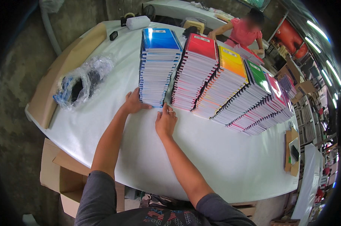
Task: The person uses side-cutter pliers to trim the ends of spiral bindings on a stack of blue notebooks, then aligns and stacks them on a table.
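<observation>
A tall stack of blue-covered spiral notebooks (160,39) stands upright on the white table. My left hand (133,102) rests against the bottom left corner of this stack, its thumb stretched along the base. At the bottom right corner, my right hand (166,118) touches the stack with its fingers extended; a ring shows on one finger. Neither hand has closed round a notebook. Right of the blue stack, a row of similar stacks leans: red notebooks (202,47), yellow notebooks (232,62), green notebooks (258,77) and pinkish-red notebooks (276,90).
Crumpled clear plastic wrap (84,83) and a long brown cardboard sheet (70,62) lie at the left. An opened cardboard box (63,173) stands below the table's left edge. Across the table a person in a pink top (244,34) handles red notebooks. A shallow box (292,150) sits at right.
</observation>
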Demonstrator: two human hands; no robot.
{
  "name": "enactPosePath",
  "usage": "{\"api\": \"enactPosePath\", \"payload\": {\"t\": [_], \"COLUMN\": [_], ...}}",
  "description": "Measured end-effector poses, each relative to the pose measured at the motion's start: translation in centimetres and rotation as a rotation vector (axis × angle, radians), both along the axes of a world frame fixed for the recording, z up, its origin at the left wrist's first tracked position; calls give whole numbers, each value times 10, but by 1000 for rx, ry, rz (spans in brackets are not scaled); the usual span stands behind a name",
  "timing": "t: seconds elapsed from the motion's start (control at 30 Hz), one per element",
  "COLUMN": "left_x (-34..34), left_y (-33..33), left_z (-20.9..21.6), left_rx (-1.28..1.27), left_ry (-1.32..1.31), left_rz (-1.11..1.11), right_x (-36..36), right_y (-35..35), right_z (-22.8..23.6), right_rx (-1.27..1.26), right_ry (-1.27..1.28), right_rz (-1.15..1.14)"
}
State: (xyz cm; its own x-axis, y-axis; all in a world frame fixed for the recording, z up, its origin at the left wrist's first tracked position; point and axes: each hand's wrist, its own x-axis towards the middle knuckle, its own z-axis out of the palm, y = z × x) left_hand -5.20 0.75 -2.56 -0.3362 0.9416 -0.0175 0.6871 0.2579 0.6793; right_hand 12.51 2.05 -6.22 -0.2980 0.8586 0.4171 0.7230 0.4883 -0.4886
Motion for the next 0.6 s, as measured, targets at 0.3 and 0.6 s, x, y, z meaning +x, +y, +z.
{"api": "enactPosePath", "payload": {"t": [0.3,0.6], "left_x": [-21,-40], "left_y": [53,65], "left_z": [-4,-7], "left_rx": [-163,-174], "left_ry": [44,-214], "left_rz": [-92,-226], "right_x": [2,-2], "right_y": [0,-3], "right_z": [4,7], "right_rx": [-103,-98], "right_ry": [11,32], "right_rz": [79,91]}}
